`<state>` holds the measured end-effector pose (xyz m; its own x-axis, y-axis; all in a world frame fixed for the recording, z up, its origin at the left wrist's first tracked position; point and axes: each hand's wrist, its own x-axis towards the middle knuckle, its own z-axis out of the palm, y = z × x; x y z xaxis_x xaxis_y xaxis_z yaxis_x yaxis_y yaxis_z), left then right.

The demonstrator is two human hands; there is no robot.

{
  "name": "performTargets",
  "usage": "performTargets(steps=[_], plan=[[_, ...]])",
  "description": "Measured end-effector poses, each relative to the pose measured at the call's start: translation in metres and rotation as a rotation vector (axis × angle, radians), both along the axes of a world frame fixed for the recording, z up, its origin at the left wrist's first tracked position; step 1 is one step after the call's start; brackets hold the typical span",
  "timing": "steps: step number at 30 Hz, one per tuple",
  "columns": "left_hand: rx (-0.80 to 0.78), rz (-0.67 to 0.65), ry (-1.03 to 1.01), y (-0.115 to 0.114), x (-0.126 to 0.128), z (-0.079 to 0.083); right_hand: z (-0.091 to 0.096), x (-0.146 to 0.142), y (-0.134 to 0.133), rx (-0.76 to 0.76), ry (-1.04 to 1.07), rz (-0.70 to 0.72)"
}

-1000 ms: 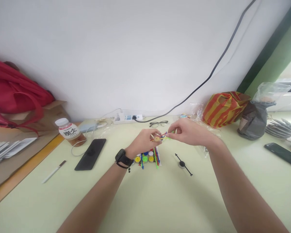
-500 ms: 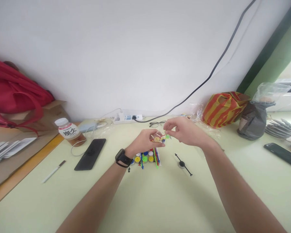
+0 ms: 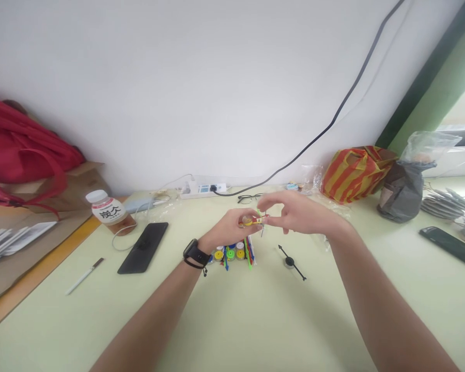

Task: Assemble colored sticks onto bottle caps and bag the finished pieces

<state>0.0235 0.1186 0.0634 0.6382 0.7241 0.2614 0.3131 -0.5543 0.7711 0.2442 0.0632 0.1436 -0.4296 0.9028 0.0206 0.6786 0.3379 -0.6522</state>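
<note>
In my left hand [image 3: 234, 226] is a bunch of small coloured plastic spinner arrows [image 3: 257, 220], in red, yellow and green; the fingers hide most of it. The thumb and forefinger of my right hand [image 3: 290, 211] close around the bunch's right end, where a green tip shows. Just below my left hand, round spinner bases [image 3: 230, 253] with yellow, green and white discs stand close together on the table. Coloured arrows [image 3: 249, 250] lie along and across them. Apart to the right rests a black arrow spinner [image 3: 289, 262] on a clear round base.
At left are a black phone [image 3: 143, 248], a drink bottle [image 3: 108, 211] and a white pen [image 3: 85, 276]. Along the wall are a power strip [image 3: 203, 189] and glasses [image 3: 249, 198]. A striped bag [image 3: 356, 173], a grey bag [image 3: 403, 188] and a dark phone [image 3: 449, 248] are at right.
My right hand has shifted slightly down, its thumb now against the end of the bunch. My left hand has tilted the pieces a little flatter. The things on the table stay put.
</note>
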Motion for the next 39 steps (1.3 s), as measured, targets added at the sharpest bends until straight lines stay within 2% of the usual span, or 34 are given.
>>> performTargets(steps=[3, 7, 10, 18, 24, 28, 34, 39], plan=[[-0.035, 0.051, -0.025, 0.000, 0.001, 0.002, -0.002, 0.004, 0.001, 0.093, -0.016, -0.112], [-0.103, 0.013, -0.077, 0.001, 0.001, 0.002, -0.006, 0.005, 0.005, 0.027, -0.028, -0.048], [-0.110, 0.004, -0.057, 0.001, -0.001, 0.000, -0.006, 0.001, 0.006, 0.043, 0.009, -0.019], [-0.085, 0.054, 0.044, 0.002, -0.002, -0.002, 0.000, -0.004, 0.002, 0.259, -0.009, -0.060], [-0.057, 0.018, 0.044, 0.003, -0.006, 0.003, 0.004, 0.000, 0.000, 0.394, 0.029, -0.054], [-0.048, 0.032, 0.030, 0.005, -0.010, 0.005, 0.001, 0.000, 0.001, 0.406, 0.001, -0.025], [-0.053, -0.049, 0.018, 0.005, -0.007, 0.002, -0.003, -0.008, 0.002, 0.383, -0.002, -0.022], [-0.126, -0.042, -0.012, 0.004, -0.003, -0.002, -0.003, -0.012, 0.000, 0.368, 0.031, -0.042]])
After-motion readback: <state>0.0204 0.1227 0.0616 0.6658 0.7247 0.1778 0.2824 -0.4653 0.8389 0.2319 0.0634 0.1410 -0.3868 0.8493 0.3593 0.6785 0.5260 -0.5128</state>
